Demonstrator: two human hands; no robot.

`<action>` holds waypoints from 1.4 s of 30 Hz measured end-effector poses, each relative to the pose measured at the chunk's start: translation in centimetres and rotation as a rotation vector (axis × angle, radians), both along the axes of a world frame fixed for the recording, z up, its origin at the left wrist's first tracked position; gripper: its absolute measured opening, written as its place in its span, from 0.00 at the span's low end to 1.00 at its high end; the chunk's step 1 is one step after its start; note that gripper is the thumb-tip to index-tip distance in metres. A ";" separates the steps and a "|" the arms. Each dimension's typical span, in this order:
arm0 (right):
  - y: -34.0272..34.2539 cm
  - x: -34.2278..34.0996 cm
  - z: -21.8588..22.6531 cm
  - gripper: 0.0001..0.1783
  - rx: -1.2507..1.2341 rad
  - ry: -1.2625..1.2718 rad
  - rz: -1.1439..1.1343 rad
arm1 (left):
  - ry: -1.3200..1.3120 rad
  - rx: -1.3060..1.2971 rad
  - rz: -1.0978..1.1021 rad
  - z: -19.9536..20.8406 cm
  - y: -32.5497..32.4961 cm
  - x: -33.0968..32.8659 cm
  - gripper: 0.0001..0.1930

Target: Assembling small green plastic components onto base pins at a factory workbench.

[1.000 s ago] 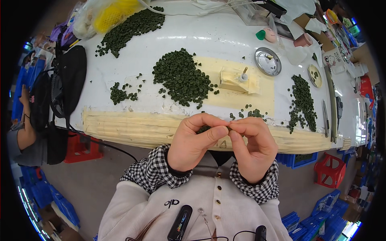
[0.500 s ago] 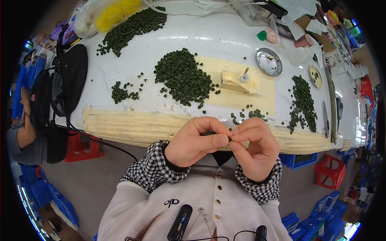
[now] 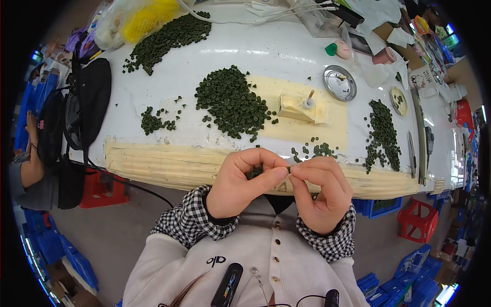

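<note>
My left hand (image 3: 238, 181) and my right hand (image 3: 323, 192) meet fingertip to fingertip over the table's near edge. Both are closed in a pinch at a tiny dark green piece (image 3: 289, 169), mostly hidden by the fingers. Several more dark green pieces (image 3: 254, 172) lie in the curl of my left hand. Just beyond my right hand are loose small green discs (image 3: 323, 150). A large heap of green cap-like pieces (image 3: 230, 102) lies past my left hand. Behind the loose discs stands a tape-covered block (image 3: 299, 108) with an upright peg (image 3: 310, 97).
Another green heap (image 3: 384, 135) lies to the right, beside tweezers (image 3: 411, 153). A round metal lid (image 3: 339, 83) and a small dish (image 3: 398, 101) are farther back. At left are a small cluster (image 3: 152, 122), a far heap (image 3: 171, 41) and a black bag (image 3: 94, 97). Padded tape (image 3: 153, 161) lines the near edge.
My fingertips have shifted slightly left and up, still together; the small piece now shows less between them. The whole view has moved a little.
</note>
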State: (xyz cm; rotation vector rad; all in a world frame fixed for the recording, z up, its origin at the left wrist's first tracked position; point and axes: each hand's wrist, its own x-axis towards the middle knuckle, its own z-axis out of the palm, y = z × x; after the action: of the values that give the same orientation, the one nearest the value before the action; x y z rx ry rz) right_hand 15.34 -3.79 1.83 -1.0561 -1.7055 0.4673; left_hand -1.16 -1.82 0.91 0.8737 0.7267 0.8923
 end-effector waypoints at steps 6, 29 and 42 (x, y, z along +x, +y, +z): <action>0.3 0.5 0.1 0.08 -0.200 0.155 0.072 | 0.179 0.172 0.027 -0.1 0.0 0.0 0.05; 0.1 -0.1 -0.2 0.06 -0.337 0.298 0.043 | 0.215 0.288 0.117 -1.0 -0.4 0.2 0.07; 0.0 0.3 -0.7 0.06 -0.421 0.318 0.091 | 0.246 0.301 0.111 -1.3 -0.6 0.1 0.07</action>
State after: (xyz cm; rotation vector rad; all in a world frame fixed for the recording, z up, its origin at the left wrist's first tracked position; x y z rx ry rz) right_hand 15.62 -3.77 1.12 -1.1297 -1.4043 1.0302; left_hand -1.08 -2.42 -0.38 1.2355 0.8732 1.0199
